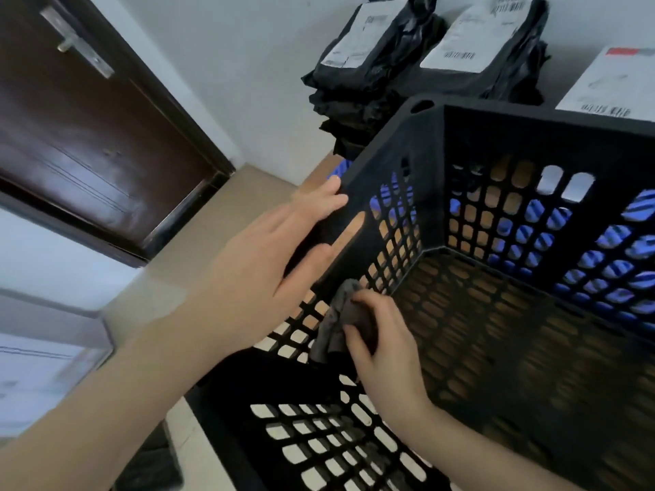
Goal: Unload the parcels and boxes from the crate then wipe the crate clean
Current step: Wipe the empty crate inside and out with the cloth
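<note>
The right hand [382, 334] curls its fingers round one grey cloth [336, 324], pressed against the inner wall of the one black crate [531, 143]. Just above, the left hand [280, 242] lies with fingers straight on that wall's outer face. Beyond the fingers are two stacks of black parcels [368, 47], too crumpled to count, and one white box [609, 79], cut off.

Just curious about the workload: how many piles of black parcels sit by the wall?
2: the left pile behind the crate's far corner, the right pile beside it. The crate may hide more.
</note>
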